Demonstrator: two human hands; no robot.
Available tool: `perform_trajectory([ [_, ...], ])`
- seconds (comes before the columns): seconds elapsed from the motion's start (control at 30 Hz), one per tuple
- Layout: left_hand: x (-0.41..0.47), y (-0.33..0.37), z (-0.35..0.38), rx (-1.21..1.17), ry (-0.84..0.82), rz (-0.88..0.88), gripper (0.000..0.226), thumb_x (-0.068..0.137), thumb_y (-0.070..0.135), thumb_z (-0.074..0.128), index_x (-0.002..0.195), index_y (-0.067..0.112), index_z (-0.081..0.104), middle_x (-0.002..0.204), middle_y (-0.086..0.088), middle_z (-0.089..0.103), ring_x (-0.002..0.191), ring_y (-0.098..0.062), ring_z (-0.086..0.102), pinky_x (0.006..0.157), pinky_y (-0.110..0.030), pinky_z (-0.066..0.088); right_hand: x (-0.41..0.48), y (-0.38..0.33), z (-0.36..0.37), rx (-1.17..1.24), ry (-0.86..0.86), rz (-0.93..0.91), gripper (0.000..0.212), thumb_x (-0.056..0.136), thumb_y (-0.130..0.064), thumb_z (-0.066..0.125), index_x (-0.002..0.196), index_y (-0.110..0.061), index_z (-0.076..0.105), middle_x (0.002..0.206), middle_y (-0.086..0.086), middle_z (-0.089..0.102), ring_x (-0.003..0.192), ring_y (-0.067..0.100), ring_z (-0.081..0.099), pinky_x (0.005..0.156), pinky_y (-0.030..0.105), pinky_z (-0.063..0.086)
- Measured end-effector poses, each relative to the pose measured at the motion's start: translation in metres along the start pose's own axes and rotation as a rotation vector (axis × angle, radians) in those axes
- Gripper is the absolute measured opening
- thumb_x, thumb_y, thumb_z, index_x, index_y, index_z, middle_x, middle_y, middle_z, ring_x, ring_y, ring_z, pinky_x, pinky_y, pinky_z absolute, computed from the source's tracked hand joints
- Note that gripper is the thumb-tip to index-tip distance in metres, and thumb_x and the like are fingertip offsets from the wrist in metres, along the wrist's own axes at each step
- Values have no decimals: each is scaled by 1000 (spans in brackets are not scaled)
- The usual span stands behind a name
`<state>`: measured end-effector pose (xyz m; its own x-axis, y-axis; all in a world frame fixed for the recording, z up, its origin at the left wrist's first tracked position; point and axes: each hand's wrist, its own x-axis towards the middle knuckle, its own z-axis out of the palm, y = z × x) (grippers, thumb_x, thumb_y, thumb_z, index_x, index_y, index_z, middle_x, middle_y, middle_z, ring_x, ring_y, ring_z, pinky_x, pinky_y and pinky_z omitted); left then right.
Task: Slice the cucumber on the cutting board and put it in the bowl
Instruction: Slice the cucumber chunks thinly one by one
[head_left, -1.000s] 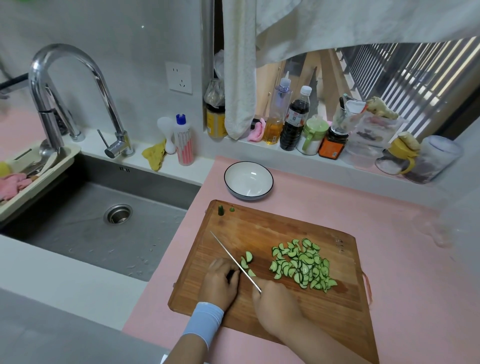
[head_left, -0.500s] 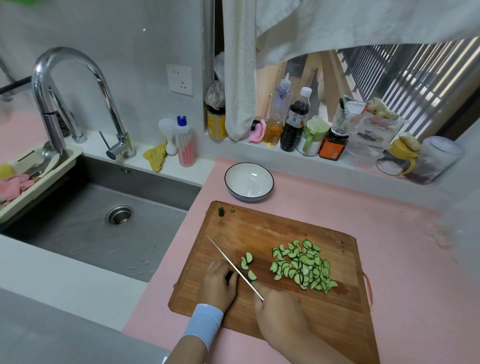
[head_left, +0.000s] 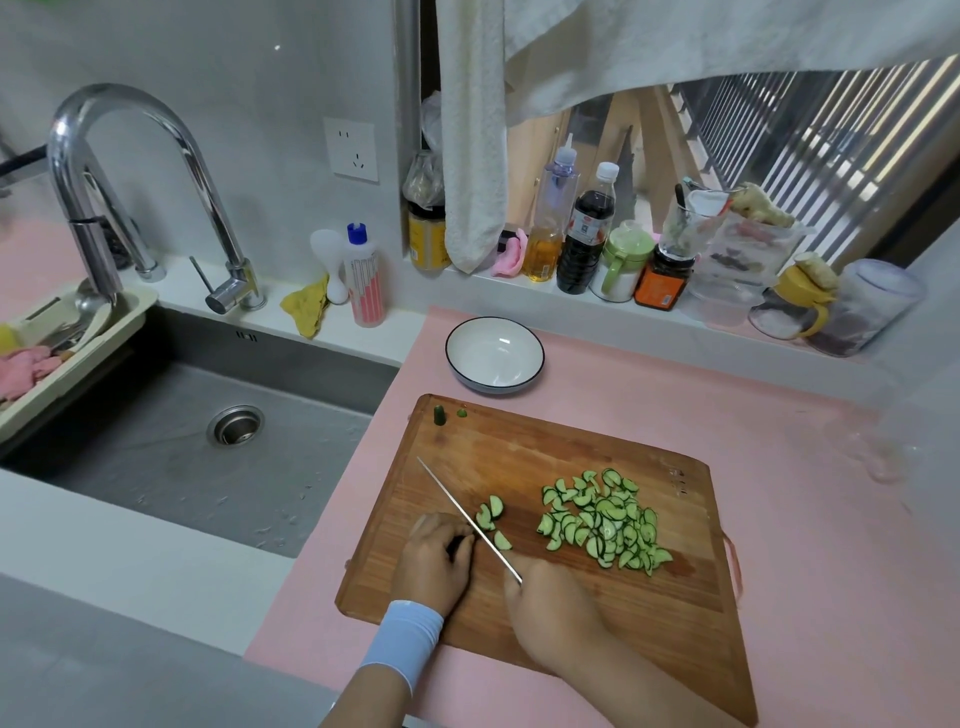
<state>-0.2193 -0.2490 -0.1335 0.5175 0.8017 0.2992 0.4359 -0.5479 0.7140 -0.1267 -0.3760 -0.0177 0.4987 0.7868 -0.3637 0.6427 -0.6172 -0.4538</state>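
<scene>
Left hand (head_left: 434, 564) curls on the cucumber (head_left: 458, 544) stub near the board's (head_left: 519, 447) front edge; right hand (head_left: 550, 608) grips the knife (head_left: 462, 512). Slices (head_left: 602, 525) heaped mid-board, bowl (head_left: 478, 343) beyond the far edge. Labels on the bottles (head_left: 584, 244) too blurred to read.

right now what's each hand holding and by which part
Right hand grips the knife by its handle; left hand pins the cucumber stub under curled fingers.

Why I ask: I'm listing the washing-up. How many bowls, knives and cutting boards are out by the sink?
bowl: 1
knife: 1
cutting board: 1
Total: 3
</scene>
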Motion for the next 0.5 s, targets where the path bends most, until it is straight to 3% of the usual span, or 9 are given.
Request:
perform_trajectory([
  [0.13,-2,0,-1,23,6,9,15,72,2,77,79,15,71,84,6,61,87,-1,45,86,-1,31,4,-1,1,-2,-7,-2,32,102,-30,40,123,-34,64,101,1,74,94,25,67,71,28,45],
  [0.5,-2,3,-4,56,-3,-46,17,73,8,78,71,17,63,75,9,56,78,-3,40,75,-9,32,-3,1,7,-89,78,-41,32,101,-33,39,126,-36,60,101,3,73,96,28,66,73,33,45],
])
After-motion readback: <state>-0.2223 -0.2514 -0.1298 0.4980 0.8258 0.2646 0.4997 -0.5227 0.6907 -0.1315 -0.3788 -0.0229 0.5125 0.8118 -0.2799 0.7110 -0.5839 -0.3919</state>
